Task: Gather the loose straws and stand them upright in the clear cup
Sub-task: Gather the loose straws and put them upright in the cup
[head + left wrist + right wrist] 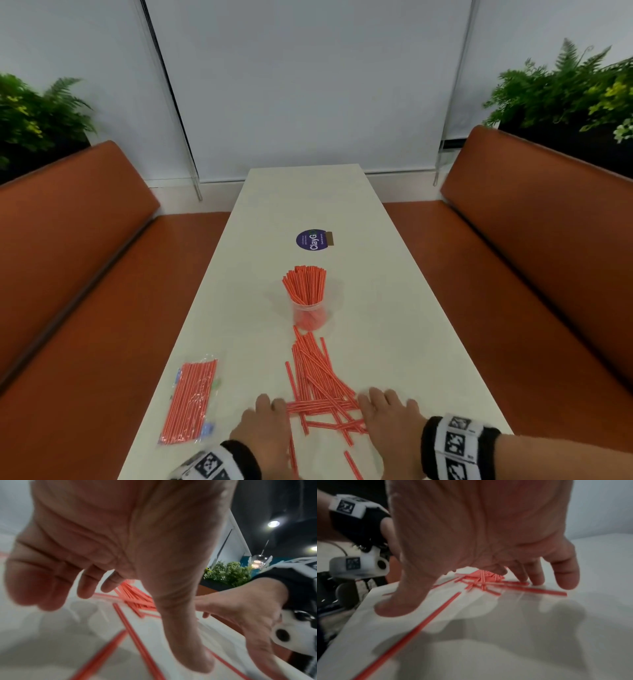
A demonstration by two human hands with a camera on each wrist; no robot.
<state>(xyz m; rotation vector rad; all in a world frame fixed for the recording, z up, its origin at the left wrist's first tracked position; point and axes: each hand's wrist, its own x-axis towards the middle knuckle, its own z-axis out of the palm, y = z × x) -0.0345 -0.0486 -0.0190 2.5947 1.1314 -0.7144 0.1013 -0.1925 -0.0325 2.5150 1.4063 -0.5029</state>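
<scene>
A heap of loose red straws [317, 380] lies on the white table [394, 308] in front of a clear cup [310, 313] that holds a bundle of upright red straws [305, 284]. My left hand [265, 428] lies palm down at the heap's left side, fingers spread and relaxed over the table. Palm down at the heap's right side is my right hand [387, 418], its fingertips [537, 580] touching straws [481, 581]. Neither hand grips a straw. Stray straws [135, 639] run under the left palm [120, 534], and one stray straw [412, 630] passes under the right hand.
A sealed clear packet of red straws [191, 401] lies at the table's left edge, near my left hand. A purple round sticker [311, 240] sits beyond the cup. Orange benches [85, 274] flank the table on both sides. The near table edge is close to my wrists.
</scene>
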